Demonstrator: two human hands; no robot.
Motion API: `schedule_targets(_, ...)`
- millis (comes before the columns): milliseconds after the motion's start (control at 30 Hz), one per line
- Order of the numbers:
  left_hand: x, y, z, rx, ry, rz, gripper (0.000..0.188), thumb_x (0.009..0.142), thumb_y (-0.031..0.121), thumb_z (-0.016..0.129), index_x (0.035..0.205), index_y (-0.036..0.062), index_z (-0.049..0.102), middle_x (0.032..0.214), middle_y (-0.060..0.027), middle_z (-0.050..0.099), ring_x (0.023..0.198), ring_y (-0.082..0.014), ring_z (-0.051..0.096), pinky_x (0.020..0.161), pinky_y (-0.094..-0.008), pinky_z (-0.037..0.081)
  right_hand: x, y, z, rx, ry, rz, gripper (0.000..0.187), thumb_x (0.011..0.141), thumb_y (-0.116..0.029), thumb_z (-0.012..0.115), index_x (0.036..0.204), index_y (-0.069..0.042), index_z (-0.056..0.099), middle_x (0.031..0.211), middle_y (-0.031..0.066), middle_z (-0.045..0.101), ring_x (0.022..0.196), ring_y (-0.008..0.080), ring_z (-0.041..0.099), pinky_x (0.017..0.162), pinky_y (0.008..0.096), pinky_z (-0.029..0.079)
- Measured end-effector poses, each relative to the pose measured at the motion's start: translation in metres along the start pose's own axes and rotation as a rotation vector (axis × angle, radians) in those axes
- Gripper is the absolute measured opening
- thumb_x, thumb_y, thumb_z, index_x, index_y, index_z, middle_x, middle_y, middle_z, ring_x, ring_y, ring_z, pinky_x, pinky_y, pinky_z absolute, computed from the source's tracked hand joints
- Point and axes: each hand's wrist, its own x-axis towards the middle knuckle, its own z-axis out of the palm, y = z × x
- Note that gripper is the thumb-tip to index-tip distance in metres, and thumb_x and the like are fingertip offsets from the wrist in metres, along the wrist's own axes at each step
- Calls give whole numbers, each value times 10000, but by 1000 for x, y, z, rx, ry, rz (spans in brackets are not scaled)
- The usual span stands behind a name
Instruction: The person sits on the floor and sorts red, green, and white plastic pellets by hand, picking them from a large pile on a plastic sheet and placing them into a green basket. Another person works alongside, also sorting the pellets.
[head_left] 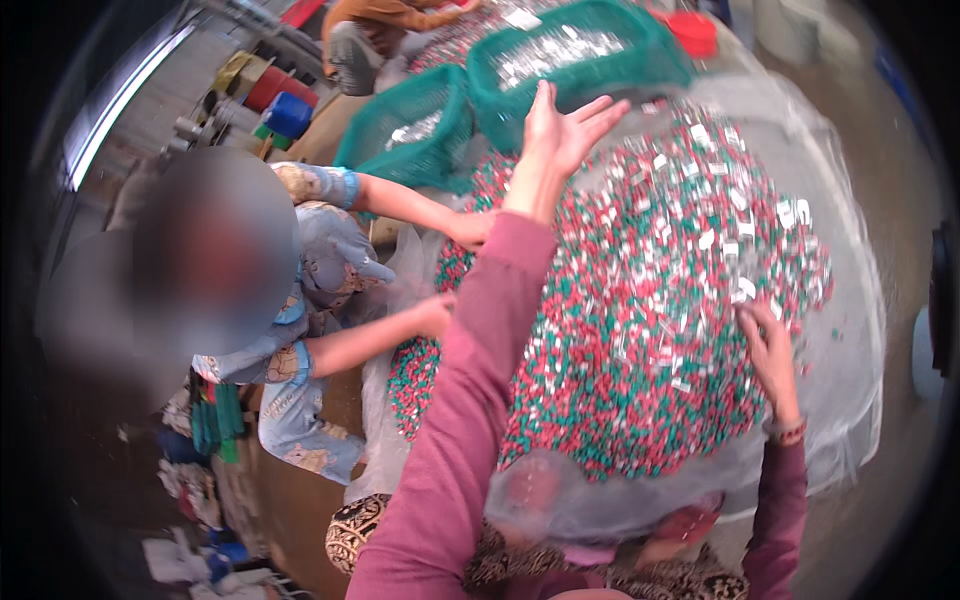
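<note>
My left hand [562, 135] reaches out over the far side of the heap, palm up and fingers spread, with nothing seen in it. It is just in front of a green mesh basket [655, 75] that holds many white pieces. At the right of the heap, my right hand [770, 345] is low over the small pieces, its fingers bent and apart. Its fingertips are beside a white piece [743, 290]; whether they touch it is blurred. The heap [620, 340] is of small red, green and white pieces, with larger white ones scattered on top.
Clear plastic sheeting [840, 370] lies under the heap. A second green basket [362, 135] stands at the far left. A co-worker [330, 240] on the left has both hands at the heap's edge. Another person [375, 35] sits at the back, near a red container [692, 33].
</note>
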Motion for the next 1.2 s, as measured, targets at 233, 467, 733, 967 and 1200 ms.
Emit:
schedule_targets(233, -101, -126, -115, 1270, -260, -372, 267, 857, 169, 646, 1033, -32, 642, 844, -44, 683, 690, -75, 576, 617, -229, 483, -2, -17, -16, -48, -61, 84, 272, 889, -116, 578, 1150, -44, 604, 873, 77, 642, 751, 129, 579, 671, 271, 453)
schedule_targets(467, -150, -184, -76, 2192, -958, 89, 580, 623, 238, 795, 1161, 184, 585, 1161, -83, 531, 1105, -288, 479, 872, -403, 453, -16, 6, -9, -313, -51, -2, 412, 834, -100, 584, 1242, -95, 527, 792, 133, 635, 741, 277, 631, 647, 391, 479)
schedule_targets(733, -105, -185, -136, 2019, -807, 214, 358, 722, 191, 727, 1049, 146, 587, 1080, -71, 541, 931, -274, 547, 813, -392, 471, -29, 31, 59, -674, -343, -47, 645, 738, -146, 717, 1312, -103, 425, 1256, 139, 428, 1137, 328, 430, 913, 463, 427)
schedule_targets(967, -108, -161, -112, 1396, -390, -528, 309, 871, 226, 655, 1089, 22, 576, 1101, -107, 596, 991, -139, 557, 802, -310, 464, -25, 29, 47, -516, -278, -46, 549, 744, -131, 702, 1253, -97, 500, 1161, 134, 452, 1096, 322, 445, 908, 438, 398)
schedule_targets(1200, -123, -147, -85, 1387, -410, -356, 211, 804, 202, 704, 971, 76, 674, 1133, -82, 569, 1128, -150, 468, 934, -333, 394, -10, 14, 44, 14, -89, -57, 424, 800, -92, 616, 1217, -71, 538, 1082, 141, 546, 1012, 278, 539, 827, 379, 465)
